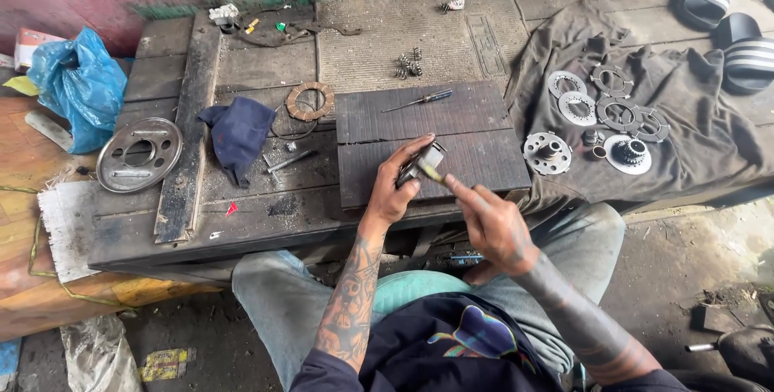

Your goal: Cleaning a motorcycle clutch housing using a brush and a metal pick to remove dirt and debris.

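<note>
My left hand (397, 189) grips a small grey metal part (422, 163) just above the front edge of a dark wooden board (484, 150). My right hand (488, 216) holds a thin pale tool (431, 171) whose tip rests against that part, index finger stretched along it. Both forearms reach out over my lap, in front of the low wooden platform (258, 215).
A screwdriver (421, 100) lies on the board. On a dark cloth (685, 118) at the right sit several clutch plates (617, 112) and a hub (547, 153). At the left are a round metal cover (139, 154), a friction ring (310, 101), a blue rag (239, 136) and a blue plastic bag (81, 86). Sandals (726, 13) rest far right.
</note>
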